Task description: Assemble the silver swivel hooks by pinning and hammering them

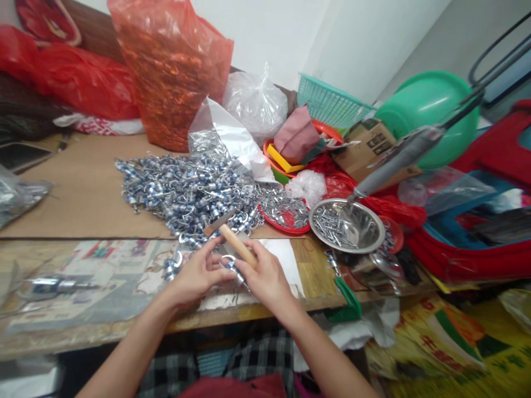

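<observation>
My left hand (pixel 194 275) is at the table's front edge, its fingers closed on a small silver-and-blue metal hook fitting (pixel 234 267). Against the same fitting rests the thumb of my right hand (pixel 265 276). That hand is wrapped round the wooden handle of a hammer (pixel 236 244), which slants up to the left with its head over the parts. A big heap of similar hook fittings (pixel 186 188) spreads just beyond my hands. Beside my left hand lie a few loose fittings (pixel 171 268). The lower end of the held fitting is partly hidden by my fingers.
Right of the heap are a red tray (pixel 286 228) of small metal pieces and a steel bowl (pixel 375 243) with pins. A grey-handled tool (pixel 398 152) slants above the bowl. A green-handled item (pixel 347 301) overhangs the front edge. Red bags (pixel 174 72) stand behind.
</observation>
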`<state>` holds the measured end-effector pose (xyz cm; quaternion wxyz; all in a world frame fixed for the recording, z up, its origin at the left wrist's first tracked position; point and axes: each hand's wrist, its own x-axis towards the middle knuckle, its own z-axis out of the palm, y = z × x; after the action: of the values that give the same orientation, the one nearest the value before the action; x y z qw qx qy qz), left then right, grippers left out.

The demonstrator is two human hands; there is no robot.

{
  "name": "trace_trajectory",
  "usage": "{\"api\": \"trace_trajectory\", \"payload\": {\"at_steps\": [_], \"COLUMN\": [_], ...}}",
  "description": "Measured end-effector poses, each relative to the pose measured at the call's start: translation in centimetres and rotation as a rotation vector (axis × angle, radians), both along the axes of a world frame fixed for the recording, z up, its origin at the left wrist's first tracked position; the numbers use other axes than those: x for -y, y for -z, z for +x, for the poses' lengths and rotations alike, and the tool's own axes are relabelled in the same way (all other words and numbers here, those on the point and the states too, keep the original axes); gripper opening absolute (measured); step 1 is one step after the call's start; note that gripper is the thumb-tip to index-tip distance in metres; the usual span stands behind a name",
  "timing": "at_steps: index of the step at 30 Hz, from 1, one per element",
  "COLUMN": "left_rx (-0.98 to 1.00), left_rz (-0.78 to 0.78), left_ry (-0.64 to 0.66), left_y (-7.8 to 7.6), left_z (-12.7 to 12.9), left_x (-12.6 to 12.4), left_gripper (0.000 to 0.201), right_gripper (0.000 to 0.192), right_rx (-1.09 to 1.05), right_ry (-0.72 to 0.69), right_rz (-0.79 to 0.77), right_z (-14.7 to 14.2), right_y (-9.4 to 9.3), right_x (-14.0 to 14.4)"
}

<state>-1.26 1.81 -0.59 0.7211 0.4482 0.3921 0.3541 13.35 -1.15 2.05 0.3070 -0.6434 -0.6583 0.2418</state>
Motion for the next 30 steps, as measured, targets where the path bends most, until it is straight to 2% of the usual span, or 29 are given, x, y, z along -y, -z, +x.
{"api": "trace_trajectory", "payload": {"at_steps": [6,14,25,30], "left_rx": [-0.016,0.022,0.023,0.023], "left_rz": [0.034,0.019,-0.001,-0.020], "left_ry": [-0.003,0.021,0.010,0.014], "left_y": [0.3,0.3,0.8,0.8], "left_z": [0.0,0.0,0.0,-0.1], "left_x": [-0.1,-0.2,-0.3,-0.3], "left_gripper": [0.082,0.082,0.083,0.087], "right_gripper": [0.037,0.042,0.045,0.051], "right_rx": [0.174,0.053,0.065,-0.025], "right_ry": [0.058,0.086,0.003,-0.069], "right_rz": [-0.066,-0.114,-0.148,-0.145], "right_z": [-0.9,-0.5,-0.3,0.7], "right_y": [-0.3,-0.1,-0.5,0.4], "right_x": [0.4,-0.5,-0.9,-2.4]}}
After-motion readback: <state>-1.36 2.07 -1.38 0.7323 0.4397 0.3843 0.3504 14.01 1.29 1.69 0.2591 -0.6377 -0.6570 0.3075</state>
